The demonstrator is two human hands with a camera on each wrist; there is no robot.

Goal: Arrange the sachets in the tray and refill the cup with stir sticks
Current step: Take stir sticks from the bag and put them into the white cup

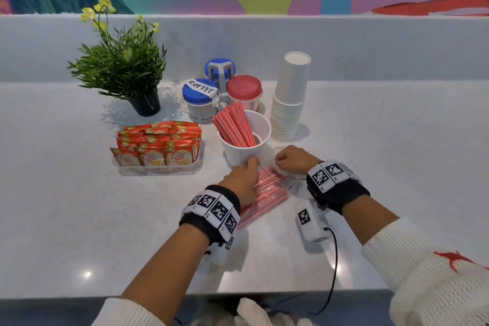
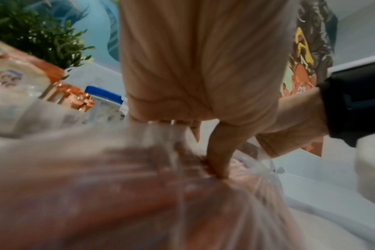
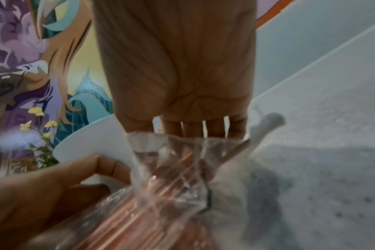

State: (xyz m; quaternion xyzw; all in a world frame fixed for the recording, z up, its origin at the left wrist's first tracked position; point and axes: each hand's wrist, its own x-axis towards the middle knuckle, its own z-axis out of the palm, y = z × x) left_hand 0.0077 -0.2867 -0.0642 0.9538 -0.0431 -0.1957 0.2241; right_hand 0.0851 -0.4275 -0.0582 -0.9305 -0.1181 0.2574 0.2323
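Observation:
A clear plastic bag of red stir sticks [image 1: 267,193] lies on the counter in front of the white cup [image 1: 244,152], which holds several red stir sticks [image 1: 234,124]. My left hand [image 1: 244,176] lies on the bag [image 2: 139,194], its fingers curled and its thumb pushed down into the plastic. My right hand [image 1: 291,159] pinches the bag's open mouth [image 3: 182,152] at its far end, fingers curled round the plastic. Orange creamer sachets [image 1: 158,144] stand in rows in the clear tray [image 1: 158,169] left of the cup.
A potted plant [image 1: 124,61] stands at the back left. Jars with blue and red lids [image 1: 222,87] sit behind the cup, and a stack of paper cups [image 1: 289,98] is at its right. A low backsplash wall [image 1: 370,42] runs behind.

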